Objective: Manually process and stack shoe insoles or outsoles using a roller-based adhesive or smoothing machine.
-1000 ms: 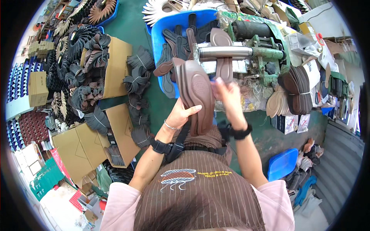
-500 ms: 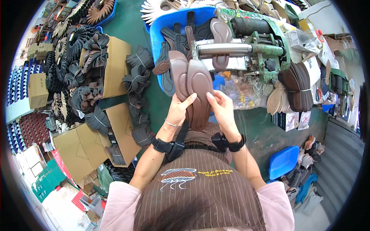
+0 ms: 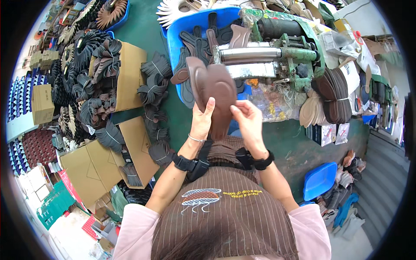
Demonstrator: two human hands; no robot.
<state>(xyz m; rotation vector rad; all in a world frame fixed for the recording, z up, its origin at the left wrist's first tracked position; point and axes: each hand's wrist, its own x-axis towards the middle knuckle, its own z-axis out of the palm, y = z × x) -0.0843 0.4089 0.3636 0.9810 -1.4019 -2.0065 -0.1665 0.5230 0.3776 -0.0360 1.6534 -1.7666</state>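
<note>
Brown shoe insoles (image 3: 221, 89) are held up in front of me, splayed at their tops, with the front one slightly blurred. My left hand (image 3: 202, 123) grips them from the left, its thumb pointing up across the lower part. On the right edge, my right hand (image 3: 248, 121) pinches the front insole between bent fingers and thumb. Just beyond them stands a green roller machine (image 3: 299, 54) with a shiny metal roller (image 3: 247, 53). Another brown insole (image 3: 239, 36) shows behind that roller, its lower part hidden.
A blue bin (image 3: 175, 32) of dark insoles stands beyond my hands, left of the machine. Cardboard boxes (image 3: 130, 76) and tied insole bundles (image 3: 154, 91) crowd the left. Bundled brown insoles (image 3: 336, 97) lie right of the machine; a blue basin (image 3: 320, 182) sits lower right.
The insole on the roller has shifted to the far side, its near end no longer showing. My right hand has moved slightly; the front held insole has shifted and tilted.
</note>
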